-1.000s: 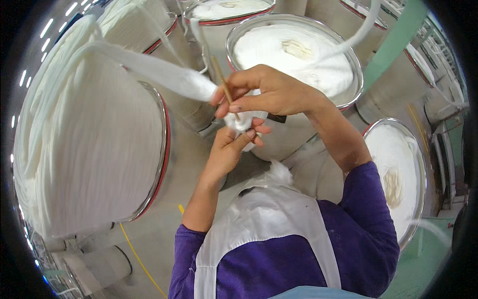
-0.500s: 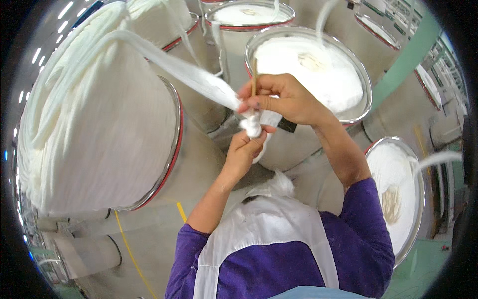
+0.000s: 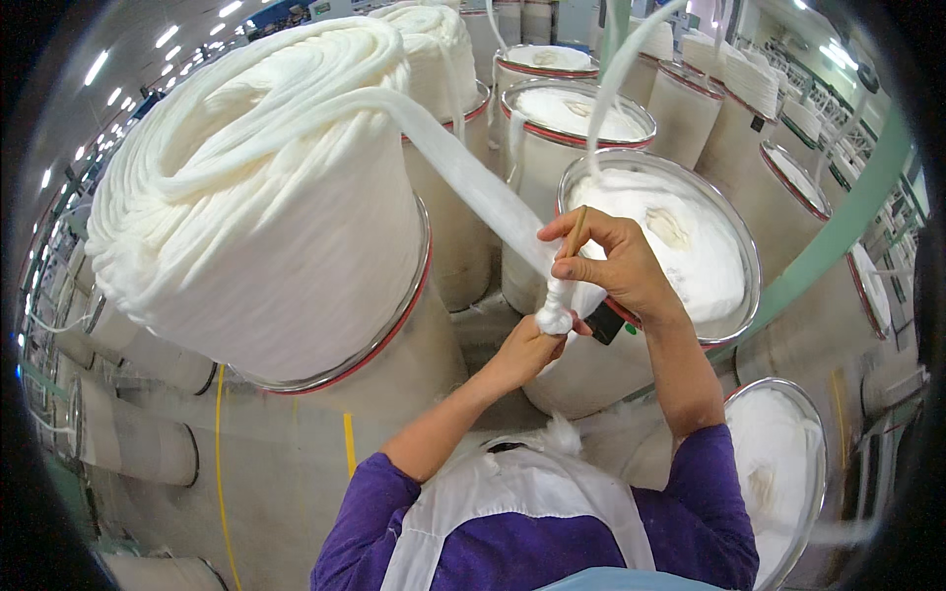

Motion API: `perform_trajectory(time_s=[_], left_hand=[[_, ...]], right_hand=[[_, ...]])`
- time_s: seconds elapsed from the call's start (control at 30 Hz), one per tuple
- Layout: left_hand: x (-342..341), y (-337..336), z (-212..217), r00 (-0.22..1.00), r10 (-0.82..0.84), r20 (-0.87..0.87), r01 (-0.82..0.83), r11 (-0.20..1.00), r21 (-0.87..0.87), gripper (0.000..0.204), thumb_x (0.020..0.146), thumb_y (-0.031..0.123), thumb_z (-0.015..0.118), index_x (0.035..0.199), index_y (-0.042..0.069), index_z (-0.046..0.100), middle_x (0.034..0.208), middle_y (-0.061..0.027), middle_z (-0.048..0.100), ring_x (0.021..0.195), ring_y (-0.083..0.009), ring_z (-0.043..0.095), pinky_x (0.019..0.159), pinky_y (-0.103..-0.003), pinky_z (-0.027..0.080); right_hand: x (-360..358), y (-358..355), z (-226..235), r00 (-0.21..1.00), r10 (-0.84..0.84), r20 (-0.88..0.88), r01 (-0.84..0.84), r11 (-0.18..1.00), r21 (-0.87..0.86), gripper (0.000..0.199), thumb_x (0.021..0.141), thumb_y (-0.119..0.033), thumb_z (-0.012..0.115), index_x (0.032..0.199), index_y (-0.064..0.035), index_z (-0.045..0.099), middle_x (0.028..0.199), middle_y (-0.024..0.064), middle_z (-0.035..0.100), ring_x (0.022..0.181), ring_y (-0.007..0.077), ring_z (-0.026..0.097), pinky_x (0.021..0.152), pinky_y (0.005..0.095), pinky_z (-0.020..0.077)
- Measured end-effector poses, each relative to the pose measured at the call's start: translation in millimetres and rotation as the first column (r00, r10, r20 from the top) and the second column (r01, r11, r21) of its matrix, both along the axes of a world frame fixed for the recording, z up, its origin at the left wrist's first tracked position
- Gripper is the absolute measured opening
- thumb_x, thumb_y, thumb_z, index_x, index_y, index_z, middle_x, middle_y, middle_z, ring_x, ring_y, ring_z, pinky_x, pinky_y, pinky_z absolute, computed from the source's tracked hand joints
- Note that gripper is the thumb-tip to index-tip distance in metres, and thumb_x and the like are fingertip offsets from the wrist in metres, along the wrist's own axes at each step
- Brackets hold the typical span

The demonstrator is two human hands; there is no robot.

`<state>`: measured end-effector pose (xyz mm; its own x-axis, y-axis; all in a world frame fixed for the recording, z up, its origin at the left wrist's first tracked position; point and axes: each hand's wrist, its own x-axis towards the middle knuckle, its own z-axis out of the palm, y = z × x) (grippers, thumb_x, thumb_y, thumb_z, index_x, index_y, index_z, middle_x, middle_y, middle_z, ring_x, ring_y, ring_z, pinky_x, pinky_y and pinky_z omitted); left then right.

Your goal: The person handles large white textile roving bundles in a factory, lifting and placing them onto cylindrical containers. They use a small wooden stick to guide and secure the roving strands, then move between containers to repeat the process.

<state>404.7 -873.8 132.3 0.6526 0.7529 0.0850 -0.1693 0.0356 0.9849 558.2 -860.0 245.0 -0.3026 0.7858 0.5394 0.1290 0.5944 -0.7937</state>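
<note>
My right hand (image 3: 623, 264) pinches a thin wooden stick (image 3: 576, 232) between thumb and fingers, its upper end pointing up. White fibre is bunched in a twisted knot (image 3: 555, 317) below the stick; the stick's lower end is hidden in it. Closed around the underside of that fibre is my left hand (image 3: 532, 353). A broad white sliver (image 3: 473, 187) stretches from the tall coiled stack (image 3: 296, 236) on the left down to my hands. That stack bulges high above the metal rim of its can (image 3: 419, 355).
A fibre-filled can (image 3: 757, 295) stands right behind my hands, with a small black box (image 3: 604, 322) on its side. Another can (image 3: 823, 443) is at the lower right. More cans crowd the back. A green post (image 3: 838, 222) slants at right; yellow lines (image 3: 223, 473) mark the floor.
The view has shifted, so the stack and cans sit lower and further right. The stick now leans to the right. Both hands keep their hold.
</note>
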Motion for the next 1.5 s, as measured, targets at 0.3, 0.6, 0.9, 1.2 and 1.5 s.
perform_trajectory(time_s=[0.3,0.6,0.9,1.2,1.5], left_hand=[[-30,-6,-34,0.991,0.069,-0.111,-0.085,0.987,-0.139,0.05,0.1,0.047,0.036,0.099,0.005,0.063,0.057,0.008,0.033,0.05,-0.0044,0.027,0.047,-0.023,0.021],[-135,-96,-43,0.586,0.541,0.604,-0.557,0.81,-0.185,0.028,0.083,0.026,0.069,0.098,0.004,0.062,0.064,-0.0021,0.05,0.061,-0.0147,0.048,0.062,-0.031,0.041],[-268,-205,-101,0.701,0.713,-0.022,-0.66,0.638,-0.397,0.053,0.091,0.02,0.062,0.136,0.002,0.041,0.112,-0.0115,0.062,0.102,-0.0182,0.059,0.093,-0.034,0.046],[-472,-293,-160,0.633,0.699,-0.334,-0.773,0.598,-0.214,0.043,0.092,0.025,0.06,0.127,0.002,0.051,0.1,-0.0083,0.064,0.092,-0.0149,0.059,0.084,-0.03,0.047],[-684,-317,-255,0.446,0.7,-0.558,-0.892,0.398,-0.214,0.049,0.088,0.032,0.064,0.126,0.003,0.053,0.102,-0.0123,0.065,0.093,-0.0201,0.062,0.084,-0.033,0.048]], right_hand=[[24,0,43,0.582,-0.038,-0.813,0.036,0.999,-0.021,0.022,0.097,-0.024,0.052,0.098,-0.0034,0.059,0.06,-0.0017,0.046,0.046,0.0053,0.036,0.04,0.0192,0.0271],[-53,5,-84,0.592,0.743,0.313,-0.364,0.592,-0.719,0.056,0.098,-0.049,0.041,0.124,-0.0025,0.056,0.081,0.01,0.063,0.053,0.0139,0.06,0.052,0.0284,0.0492],[-23,-31,-88,0.93,-0.356,-0.094,0.327,0.915,-0.236,0.048,0.099,-0.039,0.037,0.123,-0.0014,0.052,0.101,0.015,0.065,0.066,0.0133,0.058,0.055,0.0232,0.0448],[-323,-94,-140,0.933,0.308,-0.184,-0.358,0.77,-0.528,0.039,0.1,-0.034,0.04,0.105,0.0007,0.058,0.078,0.0143,0.065,0.06,0.0149,0.06,0.054,0.0289,0.0496],[-650,-61,-165,0.682,0.725,0.099,-0.493,0.555,-0.67,0.043,0.1,-0.037,0.042,0.114,0.0004,0.059,0.089,0.0066,0.067,0.068,0.0109,0.059,0.066,0.0255,0.0495]])
